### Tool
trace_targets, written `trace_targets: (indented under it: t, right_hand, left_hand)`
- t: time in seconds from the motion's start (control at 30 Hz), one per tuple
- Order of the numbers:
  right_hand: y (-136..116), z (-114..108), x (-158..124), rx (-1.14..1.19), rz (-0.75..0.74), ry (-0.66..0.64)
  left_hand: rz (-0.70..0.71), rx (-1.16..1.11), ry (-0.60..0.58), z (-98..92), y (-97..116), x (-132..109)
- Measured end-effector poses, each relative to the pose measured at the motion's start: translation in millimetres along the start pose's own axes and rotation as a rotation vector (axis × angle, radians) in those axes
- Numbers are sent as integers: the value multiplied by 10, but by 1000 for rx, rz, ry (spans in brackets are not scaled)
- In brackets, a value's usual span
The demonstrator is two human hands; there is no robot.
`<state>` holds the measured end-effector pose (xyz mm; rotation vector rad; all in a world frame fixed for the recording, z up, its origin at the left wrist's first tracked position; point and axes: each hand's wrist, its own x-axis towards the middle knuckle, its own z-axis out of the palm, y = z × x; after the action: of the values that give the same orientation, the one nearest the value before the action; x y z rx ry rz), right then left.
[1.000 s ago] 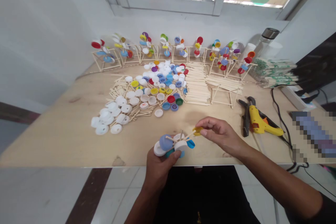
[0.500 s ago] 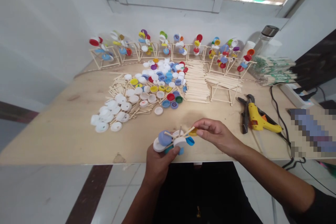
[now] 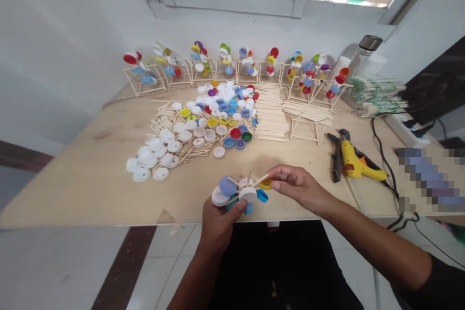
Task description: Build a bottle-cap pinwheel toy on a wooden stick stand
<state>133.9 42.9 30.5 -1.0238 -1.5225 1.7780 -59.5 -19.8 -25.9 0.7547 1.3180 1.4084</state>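
Near the table's front edge, my left hand (image 3: 220, 220) grips a wheel of bottle caps and short sticks (image 3: 247, 194), its thumb on the white cap in the middle. White, blue and teal caps sit around this wheel, and several bare stick ends point up and outward. My right hand (image 3: 300, 186) pinches a yellow cap (image 3: 266, 184) between thumb and fingers, against a stick on the wheel's right side. Whether the cap is fixed to that stick cannot be made out.
Loose caps (image 3: 199, 133) and sticks (image 3: 271, 114) cover the table's middle. Finished cap wheels on stick frames (image 3: 227, 70) line the wall. At right are a stick frame (image 3: 308, 128), a yellow glue gun (image 3: 354, 160), black pliers (image 3: 337, 157), cables and a power strip (image 3: 407, 131).
The camera view has shifted slightly. Both hands keep nearly the same pose on the wheel and the yellow cap.
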Motion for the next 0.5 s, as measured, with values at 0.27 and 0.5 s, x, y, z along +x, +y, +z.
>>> trace_targets:
  t: [0.27,0.5]
  right_hand:
    - [-3,-29,-22,-55,-42,4]
    - [-234,-86,-49,-322,-142,22]
  left_hand:
    - [-21,-41,25,27,40,-9]
    - [-35,4,-4,70,153,-68]
